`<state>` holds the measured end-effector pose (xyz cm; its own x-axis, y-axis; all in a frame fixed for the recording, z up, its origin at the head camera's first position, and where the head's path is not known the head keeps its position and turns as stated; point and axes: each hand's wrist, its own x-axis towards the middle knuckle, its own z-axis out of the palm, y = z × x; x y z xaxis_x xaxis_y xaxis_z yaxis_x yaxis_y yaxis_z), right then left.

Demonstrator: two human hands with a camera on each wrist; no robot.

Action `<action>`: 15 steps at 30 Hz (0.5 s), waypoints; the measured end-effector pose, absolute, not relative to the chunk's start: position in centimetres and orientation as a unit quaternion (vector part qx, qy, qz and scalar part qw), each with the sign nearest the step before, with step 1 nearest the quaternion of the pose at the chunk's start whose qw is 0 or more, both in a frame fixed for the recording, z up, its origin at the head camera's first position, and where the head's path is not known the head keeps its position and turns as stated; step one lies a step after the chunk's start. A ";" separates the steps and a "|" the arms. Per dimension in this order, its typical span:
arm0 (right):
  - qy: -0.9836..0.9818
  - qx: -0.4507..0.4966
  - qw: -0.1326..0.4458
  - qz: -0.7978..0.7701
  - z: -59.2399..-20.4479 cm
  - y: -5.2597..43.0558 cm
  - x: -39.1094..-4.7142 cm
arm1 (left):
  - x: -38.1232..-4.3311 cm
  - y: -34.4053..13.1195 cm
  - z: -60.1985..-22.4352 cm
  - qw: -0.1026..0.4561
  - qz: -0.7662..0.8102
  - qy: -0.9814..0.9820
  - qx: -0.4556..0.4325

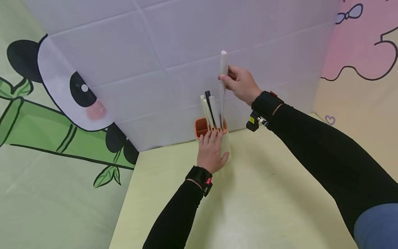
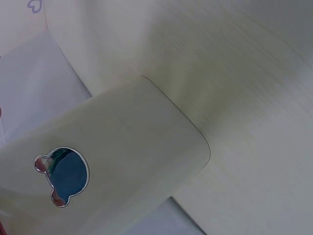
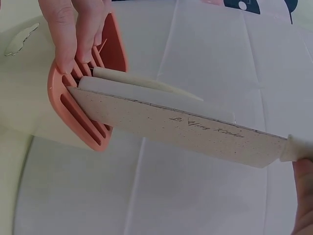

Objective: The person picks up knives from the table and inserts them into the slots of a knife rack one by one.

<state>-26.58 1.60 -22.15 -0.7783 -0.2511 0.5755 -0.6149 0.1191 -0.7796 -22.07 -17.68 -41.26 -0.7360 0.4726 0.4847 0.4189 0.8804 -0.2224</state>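
A cream knife holder [image 2: 127,142] with an orange slotted top [image 3: 61,105] and a bear-shaped mirror badge [image 2: 68,171] stands on the table. My right hand [image 1: 240,83] grips the white handle of a cleaver [image 3: 181,125] above the holder. Its broad speckled blade bears dark script, and the blade's lower end is at the slots. My left hand [image 1: 211,152] rests on the holder's front, fingertips pressing on the orange top. Beside the cleaver, several utensils with white, cream and black handles [image 1: 207,110] stand in the holder. The left wrist view shows the holder's side but not the left fingers.
Right behind the holder rises a pale lilac panel [image 1: 174,86]. A panda-and-bamboo panel [image 1: 56,128] borders the left, and a pink-and-beige panel [image 1: 357,93] the right. The pale yellow table [image 1: 264,200] extends in front, under both arms.
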 end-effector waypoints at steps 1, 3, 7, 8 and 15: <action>-0.735 0.294 0.153 0.591 -22.3 1.5 -26.9 | -22.1 -17.7 -41.3 0.276 0.047 -0.929 -0.241; -0.739 0.289 0.149 0.590 -22.5 1.3 -27.5 | -22.3 -17.8 -41.5 0.281 0.045 -0.928 -0.243; -0.747 0.276 0.140 0.588 -22.9 1.0 -28.1 | -22.5 -17.9 -41.7 0.289 0.043 -0.924 -0.246; -0.748 0.273 0.137 0.589 -23.0 1.0 -28.2 | -22.5 -17.8 -41.6 0.290 0.042 -0.924 -0.246; -0.757 0.257 0.101 0.592 -23.7 0.5 -28.7 | -22.3 -17.7 -41.5 0.280 0.038 -0.928 -0.244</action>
<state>-28.71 0.54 -23.73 -0.8475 -0.2688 0.4578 -0.5090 0.1662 -0.8446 -22.34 -17.71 -41.53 -0.7244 0.4731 0.5014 0.4308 0.8785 -0.2065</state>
